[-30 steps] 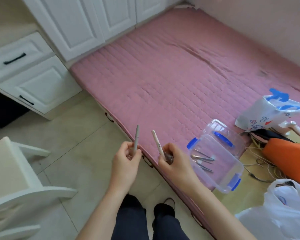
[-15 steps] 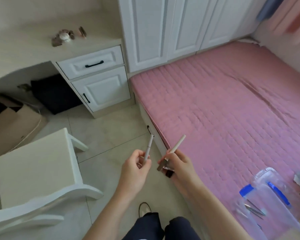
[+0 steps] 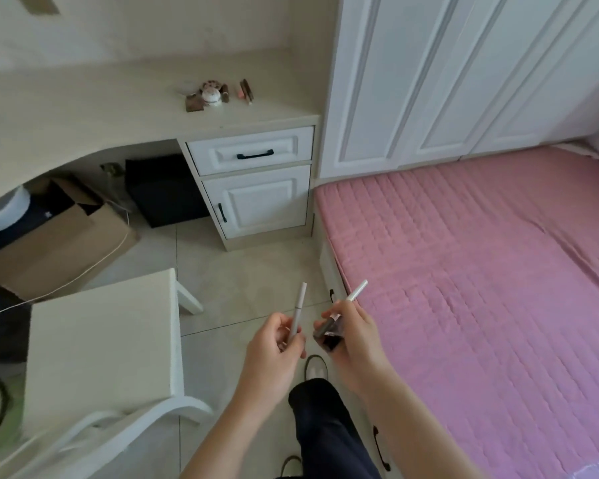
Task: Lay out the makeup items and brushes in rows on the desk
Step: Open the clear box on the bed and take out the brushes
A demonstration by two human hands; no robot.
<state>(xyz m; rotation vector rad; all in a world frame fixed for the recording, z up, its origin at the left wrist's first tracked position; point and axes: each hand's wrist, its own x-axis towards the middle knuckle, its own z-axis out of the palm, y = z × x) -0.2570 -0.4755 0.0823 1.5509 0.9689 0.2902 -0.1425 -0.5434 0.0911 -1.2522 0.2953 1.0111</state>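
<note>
A person stands on a pale tiled floor (image 3: 242,271), seen from above, with both bare forearms reaching forward and both hands raised side by side in front of the body. The left hand (image 3: 274,354) is curled closed around the lower part of a slim grey makeup pen (image 3: 298,311), which stands nearly upright with its tip tilted slightly to the right. The right hand (image 3: 355,344) is also closed, gripping a slim white makeup pen (image 3: 357,291) that angles up and to the right, together with a small dark makeup bottle (image 3: 329,331) held under the fingers. The two hands are near each other but not touching.

Ahead and to the left is the cream surface (image 3: 83,108), well apart from the hands. Near its right edge, close to the tall white wardrobe doors (image 3: 464,74), sits a small cluster of makeup items (image 3: 210,95), too small to tell apart, with a pinkish item (image 3: 245,89) just beside them. Below that edge are a white drawer (image 3: 251,152) and a cabinet door (image 3: 258,200).

Under the surface, an open cardboard box (image 3: 59,243) rests on the floor; its contents cannot be made out. A white chair (image 3: 101,340) stands at lower left. A pink quilted mattress (image 3: 481,271) fills the right side.
</note>
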